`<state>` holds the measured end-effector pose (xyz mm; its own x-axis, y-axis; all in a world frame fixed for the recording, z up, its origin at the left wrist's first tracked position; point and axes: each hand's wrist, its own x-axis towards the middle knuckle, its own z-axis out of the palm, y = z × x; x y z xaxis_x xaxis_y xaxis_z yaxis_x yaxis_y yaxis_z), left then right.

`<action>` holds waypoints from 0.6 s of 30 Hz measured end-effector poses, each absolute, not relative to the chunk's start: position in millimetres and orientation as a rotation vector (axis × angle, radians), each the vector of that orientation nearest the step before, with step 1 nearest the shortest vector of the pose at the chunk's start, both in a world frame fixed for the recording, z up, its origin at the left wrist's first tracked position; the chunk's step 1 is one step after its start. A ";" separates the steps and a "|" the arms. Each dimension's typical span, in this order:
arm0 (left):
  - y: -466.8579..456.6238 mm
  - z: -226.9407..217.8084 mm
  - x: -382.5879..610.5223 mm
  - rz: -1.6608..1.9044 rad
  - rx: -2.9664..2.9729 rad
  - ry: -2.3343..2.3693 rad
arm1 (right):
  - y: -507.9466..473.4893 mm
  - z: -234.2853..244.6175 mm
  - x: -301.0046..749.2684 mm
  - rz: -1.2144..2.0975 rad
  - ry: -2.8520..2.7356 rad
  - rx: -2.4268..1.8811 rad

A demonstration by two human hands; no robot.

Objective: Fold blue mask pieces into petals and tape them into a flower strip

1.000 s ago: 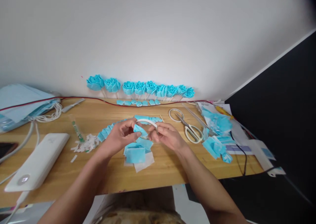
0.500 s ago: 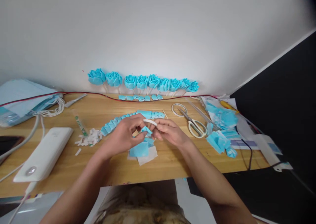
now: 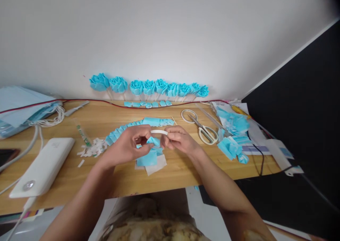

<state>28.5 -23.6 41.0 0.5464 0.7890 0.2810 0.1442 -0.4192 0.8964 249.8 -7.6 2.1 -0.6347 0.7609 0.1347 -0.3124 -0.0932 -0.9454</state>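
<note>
My left hand (image 3: 132,143) is closed, pinching a folded light-blue mask-cloth piece (image 3: 153,141) between thumb and fingers. A narrow white curved band, which looks like the rim of a tape roll (image 3: 159,132), spans the gap between both hands. The closed fingers of my right hand (image 3: 180,140) grip its right end; its left end meets my left fingertips. Below the hands, flat blue cloth squares (image 3: 147,158) lie beside a whitish sheet (image 3: 156,164). Behind them a row of overlapping blue pieces (image 3: 122,130) curves over the table, partly hidden by my hands.
Blue cloth roses (image 3: 161,87) on sticks lean along the wall. Scissors (image 3: 207,134) and a white ring (image 3: 189,116) lie right, near blue scraps (image 3: 233,147). White paper bits (image 3: 95,148), a power bank (image 3: 44,166) and a stack of masks (image 3: 23,108) are left.
The view has shifted slightly, so the table's things appear a little further left. My hands keep their hold, and the white band between them looks a bit longer and flatter.
</note>
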 end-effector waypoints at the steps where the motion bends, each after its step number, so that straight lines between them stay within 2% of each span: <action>1: -24.1 42.3 28.6 0.865 1.926 0.758 | -7.9 2.9 250.5 1.848 -1.455 -0.518; 6: -22.7 42.8 28.8 0.801 1.930 0.731 | -5.7 2.7 253.5 1.883 -1.502 -0.534; 11: -16.1 36.5 26.1 0.957 1.663 0.679 | -2.9 4.3 251.3 1.888 -1.379 -0.425; 18: -11.2 29.7 21.5 1.183 1.262 0.637 | -28.3 39.2 239.1 1.919 -1.424 -0.409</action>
<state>21.5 -11.2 29.7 0.3258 0.9184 0.2243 -0.3178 -0.1171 0.9409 239.1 -28.3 39.2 -0.7042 0.6936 0.1519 -0.3463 -0.1487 -0.9263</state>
